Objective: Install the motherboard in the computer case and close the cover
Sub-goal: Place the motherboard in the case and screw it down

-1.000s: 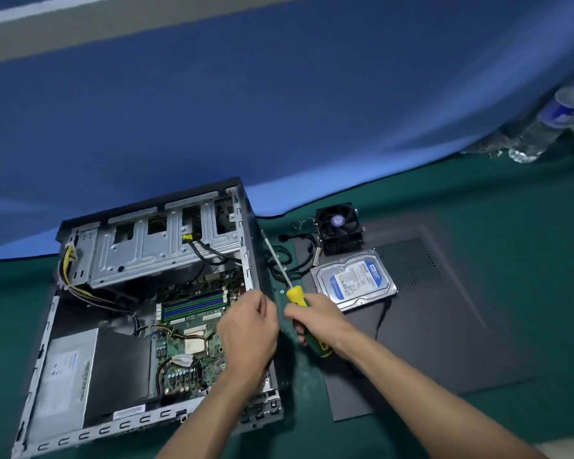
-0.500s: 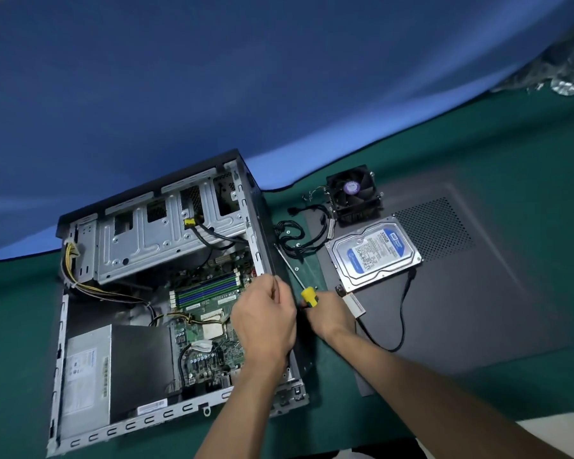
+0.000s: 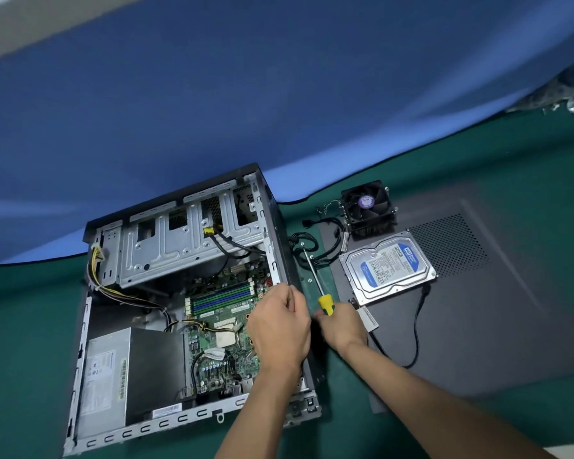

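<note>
Change: the right hand point(image 3: 340, 326), gripping the screwdriver point(image 3: 318, 289), has slid from clear of the case point(image 3: 186, 313) to just beside its right wall.
Left hand point(image 3: 279, 329): stays over that wall, fingers curled; whether it pinches a screw I cannot tell.
Motherboard point(image 3: 222, 313): lies inside the case, against the right wall.
Cover point(image 3: 478, 309): flat on the table right of the case, under the hard drive point(image 3: 388, 266) and fan point(image 3: 368, 207).
Meaning: probably fastening the board comes next; closing is far off.

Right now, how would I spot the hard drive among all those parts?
Find the open computer case on the green table; right of it lies a dark flat panel. The hard drive rests on that panel: a silver slab with a blue-and-white label, unlike the black fan behind it.
</note>
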